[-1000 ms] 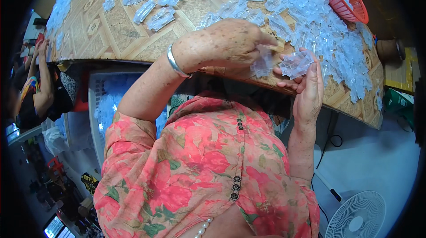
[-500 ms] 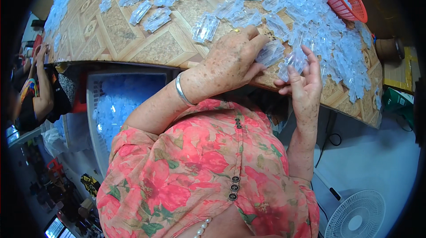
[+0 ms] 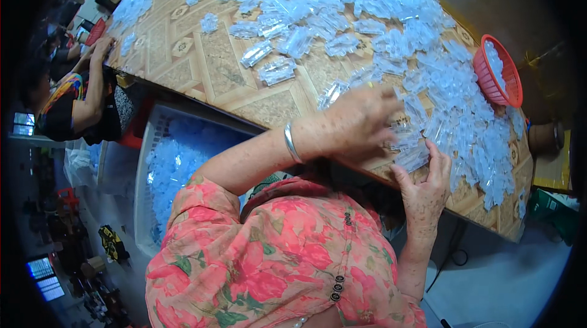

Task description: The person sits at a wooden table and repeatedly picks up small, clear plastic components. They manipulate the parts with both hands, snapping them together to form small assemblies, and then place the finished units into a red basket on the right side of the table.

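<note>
Over the near edge of the table my left hand, with a silver bangle on its wrist, reaches in among the clear plastic pieces. Its fingers are smeared by motion, and whether they hold anything does not show. Just to its right, my right hand has thumb and fingers closed around a clear plastic piece at the table's edge. Several similar ribbed, see-through pieces lie around both hands. A large heap of these pieces spreads to the right and far side.
A red plastic basket with clear pieces in it stands at the right of the wood-patterned table. Below the table's left edge is a white crate full of clear pieces. Another person sits at the far left.
My left hand has shifted right, toward my right hand, and is now blurred. The piece in my right hand has been lowered to the table's edge. The whole view has shifted.
</note>
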Tool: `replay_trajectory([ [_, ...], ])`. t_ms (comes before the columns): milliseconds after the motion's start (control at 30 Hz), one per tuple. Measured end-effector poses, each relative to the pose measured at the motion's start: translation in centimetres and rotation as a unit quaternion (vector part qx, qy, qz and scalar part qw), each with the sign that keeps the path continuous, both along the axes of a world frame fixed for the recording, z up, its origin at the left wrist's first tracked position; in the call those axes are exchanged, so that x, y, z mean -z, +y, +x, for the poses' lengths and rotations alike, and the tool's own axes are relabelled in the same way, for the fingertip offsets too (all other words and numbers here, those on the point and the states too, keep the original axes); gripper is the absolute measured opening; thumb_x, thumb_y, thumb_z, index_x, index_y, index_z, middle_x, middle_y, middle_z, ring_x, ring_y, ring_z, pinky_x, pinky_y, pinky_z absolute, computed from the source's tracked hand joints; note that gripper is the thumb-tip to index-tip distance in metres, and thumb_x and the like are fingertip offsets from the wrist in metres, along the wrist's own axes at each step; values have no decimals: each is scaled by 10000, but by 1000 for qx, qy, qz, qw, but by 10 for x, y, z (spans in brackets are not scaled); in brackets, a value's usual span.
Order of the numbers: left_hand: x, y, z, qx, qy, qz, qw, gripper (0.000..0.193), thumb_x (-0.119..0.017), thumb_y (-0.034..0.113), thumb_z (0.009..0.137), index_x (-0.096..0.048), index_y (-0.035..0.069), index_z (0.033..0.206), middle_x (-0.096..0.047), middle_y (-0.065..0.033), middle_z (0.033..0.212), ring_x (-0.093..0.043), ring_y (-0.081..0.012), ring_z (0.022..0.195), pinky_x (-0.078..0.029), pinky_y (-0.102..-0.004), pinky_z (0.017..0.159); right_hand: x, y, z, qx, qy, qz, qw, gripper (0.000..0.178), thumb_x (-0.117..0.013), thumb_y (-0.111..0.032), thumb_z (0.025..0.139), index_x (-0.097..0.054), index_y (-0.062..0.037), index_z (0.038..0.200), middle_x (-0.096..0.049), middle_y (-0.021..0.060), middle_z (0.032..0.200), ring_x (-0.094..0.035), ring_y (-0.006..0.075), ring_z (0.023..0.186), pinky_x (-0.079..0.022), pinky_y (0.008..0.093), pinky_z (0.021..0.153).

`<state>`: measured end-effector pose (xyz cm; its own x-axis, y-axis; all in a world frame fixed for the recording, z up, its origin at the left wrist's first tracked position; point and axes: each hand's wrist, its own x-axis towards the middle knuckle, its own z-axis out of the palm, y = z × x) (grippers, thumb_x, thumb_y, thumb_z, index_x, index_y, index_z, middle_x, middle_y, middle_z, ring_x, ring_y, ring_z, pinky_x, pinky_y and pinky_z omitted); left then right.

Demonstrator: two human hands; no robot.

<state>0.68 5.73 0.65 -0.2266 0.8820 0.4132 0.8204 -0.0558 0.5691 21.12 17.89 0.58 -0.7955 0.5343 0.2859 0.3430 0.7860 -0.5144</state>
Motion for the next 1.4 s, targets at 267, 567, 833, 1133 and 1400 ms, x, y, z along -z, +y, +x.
replay_trajectory([
  [267, 9, 33, -178, -289, 167, -19, 942, 532, -744, 250, 879, -568, 109, 1360, -605, -196, 1302, -604, -406, 1159, -518, -453, 979, 4, 1, -4, -6, -6, 2, 1000, 809, -918, -315, 659, -559, -55, 1336, -550, 154, 1161, -598, 357, 1081, -519, 452, 876],
  [567, -16, 85, -223, -223, 152, -162, 949, 675, -780, 328, 843, -510, 146, 1433, -605, -192, 1341, -556, -401, 1258, -463, -472, 1065, -5, -1, -8, 2, -45, -24, 999, 838, -922, -303, 646, -551, -47, 1353, -543, 149, 1170, -582, 354, 1097, -515, 457, 887],
  [833, -14, 38, -165, -104, 143, -157, 972, 663, -856, 176, 738, -566, 136, 1333, -640, -164, 1284, -605, -349, 1196, -494, -458, 1019, 0, 0, -7, -1, -45, -13, 999, 800, -903, -262, 675, -546, -44, 1357, -544, 152, 1176, -602, 351, 1071, -525, 443, 866],
  [1133, 2, -6, -134, -137, 136, -17, 981, 582, -857, 131, 748, -582, 106, 1261, -653, -117, 1177, -659, -295, 999, -558, -384, 874, -8, -2, -6, -26, -38, -13, 999, 831, -897, -247, 682, -517, -44, 1392, -546, 163, 1223, -593, 366, 1129, -515, 452, 923],
  [1400, -2, -23, -117, -189, -194, 40, 962, 431, -747, 67, 900, -579, 73, 1296, -654, -70, 1115, -657, -134, 906, -590, -303, 759, -6, -3, 1, -19, -41, -50, 998, 821, -883, -237, 701, -505, -34, 1402, -546, 178, 1242, -584, 380, 1147, -503, 461, 944],
])
